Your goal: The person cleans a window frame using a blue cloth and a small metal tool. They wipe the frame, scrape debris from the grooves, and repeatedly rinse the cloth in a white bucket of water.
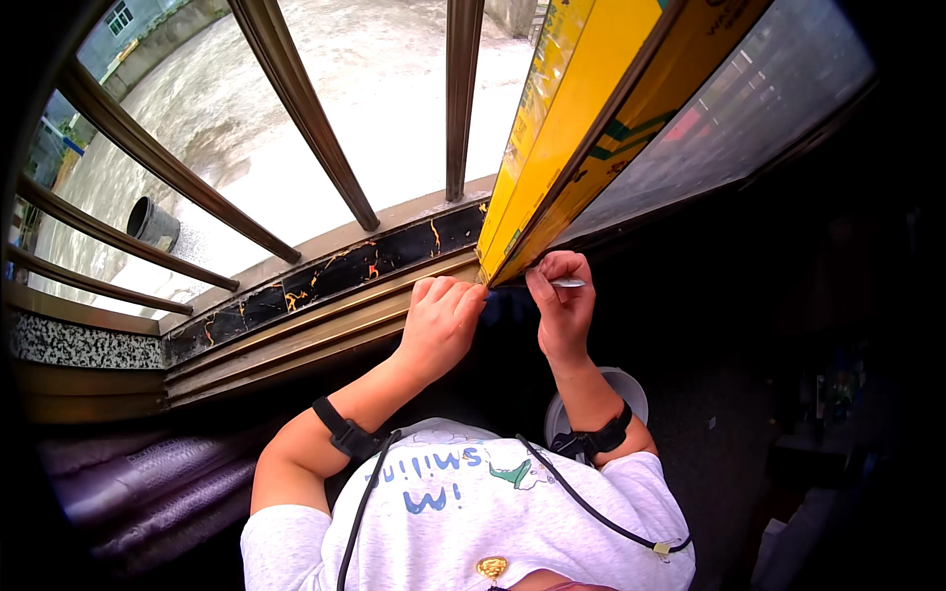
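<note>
My left hand is at the lower end of a window sash edge covered in yellow printed film, its fingers curled at the corner. What those fingers grip is too small to tell. Just right of that corner, my right hand pinches a small, thin, pale piece between thumb and fingers; its exact kind is unclear. A dark strip runs lengthwise along the yellow-covered edge. Below both hands lies the bronze-coloured metal window track.
Metal window bars stand beyond a black, gold-veined sill. Outside is a dark bucket. A pale round container is partly hidden by my right forearm. Purple wrapped rolls lie at lower left. Glass extends right.
</note>
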`<state>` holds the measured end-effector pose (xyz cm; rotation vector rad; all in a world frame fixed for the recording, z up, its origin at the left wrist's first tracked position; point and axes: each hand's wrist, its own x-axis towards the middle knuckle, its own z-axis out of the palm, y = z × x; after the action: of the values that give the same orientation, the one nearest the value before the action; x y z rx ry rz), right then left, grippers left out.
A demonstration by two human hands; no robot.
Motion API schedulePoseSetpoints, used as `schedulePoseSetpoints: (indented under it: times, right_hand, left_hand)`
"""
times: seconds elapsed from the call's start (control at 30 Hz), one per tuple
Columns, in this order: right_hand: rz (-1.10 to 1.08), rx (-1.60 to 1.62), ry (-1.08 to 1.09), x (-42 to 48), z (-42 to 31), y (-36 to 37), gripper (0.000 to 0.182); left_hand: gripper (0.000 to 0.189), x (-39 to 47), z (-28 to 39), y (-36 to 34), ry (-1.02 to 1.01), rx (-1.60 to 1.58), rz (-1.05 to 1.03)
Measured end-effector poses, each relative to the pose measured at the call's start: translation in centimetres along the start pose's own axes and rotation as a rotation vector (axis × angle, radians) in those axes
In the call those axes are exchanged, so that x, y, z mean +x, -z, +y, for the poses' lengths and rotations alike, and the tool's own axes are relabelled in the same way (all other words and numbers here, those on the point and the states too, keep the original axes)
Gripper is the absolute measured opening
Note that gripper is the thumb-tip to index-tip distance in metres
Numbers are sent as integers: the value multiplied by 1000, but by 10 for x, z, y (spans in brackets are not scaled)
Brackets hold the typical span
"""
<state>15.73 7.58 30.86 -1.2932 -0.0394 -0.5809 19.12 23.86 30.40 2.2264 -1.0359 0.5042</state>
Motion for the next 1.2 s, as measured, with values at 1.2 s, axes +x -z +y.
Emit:
schedulePoseSetpoints:
  times: [1.2]
  right_hand:
    - [-35, 550, 12, 6, -10, -2, 51]
  left_hand:
    - [42, 5, 17, -3, -83, 259, -178]
